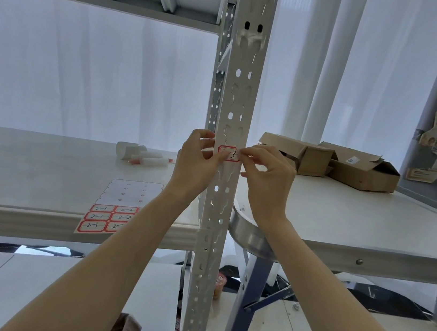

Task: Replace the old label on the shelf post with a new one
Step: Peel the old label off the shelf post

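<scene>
I see the red-bordered label (229,154) on the front face of the white shelf post (237,106), about halfway up the frame, with dark handwriting on it. My right hand (269,178) has its grip pinched on the label's right edge, thumb and forefinger closed together there and the other fingers curled below. My left hand (196,162) is at the label's left edge with its fingers bent. From this angle I cannot tell whether that grip is pinching the edge or only pressing it against the post.

On the shelf board (29,166) to the left lies a label sheet (118,207), its upper rows peeled blank and its lower rows holding red-bordered labels. Behind it lie some markers (148,158). On the tabletop (358,221) to the right of the post sit two open cardboard boxes (314,157).
</scene>
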